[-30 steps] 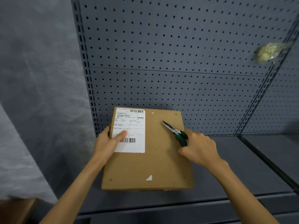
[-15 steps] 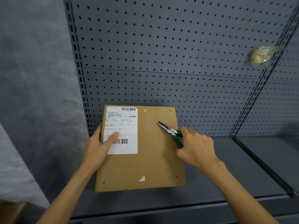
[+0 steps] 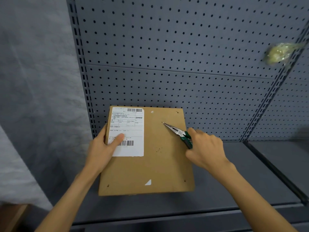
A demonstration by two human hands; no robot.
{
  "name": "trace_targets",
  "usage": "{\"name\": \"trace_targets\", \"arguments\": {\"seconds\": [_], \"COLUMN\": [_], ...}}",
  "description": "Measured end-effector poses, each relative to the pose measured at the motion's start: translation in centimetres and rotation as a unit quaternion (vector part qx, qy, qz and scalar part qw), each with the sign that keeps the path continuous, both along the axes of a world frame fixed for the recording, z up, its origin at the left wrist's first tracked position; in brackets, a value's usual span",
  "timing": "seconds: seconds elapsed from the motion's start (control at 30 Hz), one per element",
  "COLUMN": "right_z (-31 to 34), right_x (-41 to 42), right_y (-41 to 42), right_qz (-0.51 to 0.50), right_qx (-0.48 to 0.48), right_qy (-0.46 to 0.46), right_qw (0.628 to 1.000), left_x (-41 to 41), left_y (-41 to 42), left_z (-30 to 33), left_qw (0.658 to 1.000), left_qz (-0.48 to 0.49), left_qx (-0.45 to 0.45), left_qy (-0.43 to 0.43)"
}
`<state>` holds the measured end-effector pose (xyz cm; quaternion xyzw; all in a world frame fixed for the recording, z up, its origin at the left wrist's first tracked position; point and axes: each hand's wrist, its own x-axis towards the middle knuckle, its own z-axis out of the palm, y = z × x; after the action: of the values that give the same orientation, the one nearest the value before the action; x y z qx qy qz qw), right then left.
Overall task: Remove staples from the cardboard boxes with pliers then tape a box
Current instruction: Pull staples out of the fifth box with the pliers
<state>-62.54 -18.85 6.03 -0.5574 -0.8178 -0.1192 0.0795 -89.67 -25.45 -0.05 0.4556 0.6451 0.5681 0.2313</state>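
A flat brown cardboard box (image 3: 155,166) lies on the grey shelf, its far edge against the pegboard. A white shipping label (image 3: 129,124) covers its upper left. My left hand (image 3: 102,148) grips the box's left edge, thumb pressed on the label. My right hand (image 3: 204,150) grips green-handled needle-nose pliers (image 3: 177,133) over the box's right side. The closed jaws point up and left, tip near the box's upper middle. Small staples or staple holes show near the box's corners (image 3: 177,112).
The grey metal shelf (image 3: 225,190) runs right, with a dark divider rail (image 3: 274,171) beyond my right hand. A perforated pegboard (image 3: 175,64) forms the back wall. A crumpled yellowish wad of tape (image 3: 278,53) sticks to the upright at top right. A wooden corner (image 3: 11,216) shows bottom left.
The view has shifted slightly. Both hands keep their grips, and the pliers tip stays over the box's upper middle.
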Motion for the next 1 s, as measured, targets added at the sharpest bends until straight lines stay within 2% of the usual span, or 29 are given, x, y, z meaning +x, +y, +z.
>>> {"name": "trace_targets", "arguments": {"seconds": [0.43,0.63,0.87,1.0], "right_z": [-1.6,-1.5,-2.2,-2.6], "right_x": [-0.2,0.0,-1.4,-2.3], "right_y": [0.3,0.8,0.2,-0.3], "right_qz": [-0.007,-0.004,0.026,0.038], "right_qx": [0.014,-0.003,-0.039,-0.049], "right_qy": [0.082,0.083,0.097,0.095], "right_qw": [0.997,0.997,0.994,0.994], "left_x": [0.1,0.3,0.0,-1.2], "left_y": [0.4,0.0,-1.2,-1.2], "left_z": [0.3,0.9,0.3,-0.3], "left_qw": [1.000,0.999,0.995,0.989], "left_qz": [0.005,0.014,0.047,0.018], "left_qx": [-0.017,-0.034,-0.087,-0.148], "left_qy": [0.005,0.013,0.015,0.011]}}
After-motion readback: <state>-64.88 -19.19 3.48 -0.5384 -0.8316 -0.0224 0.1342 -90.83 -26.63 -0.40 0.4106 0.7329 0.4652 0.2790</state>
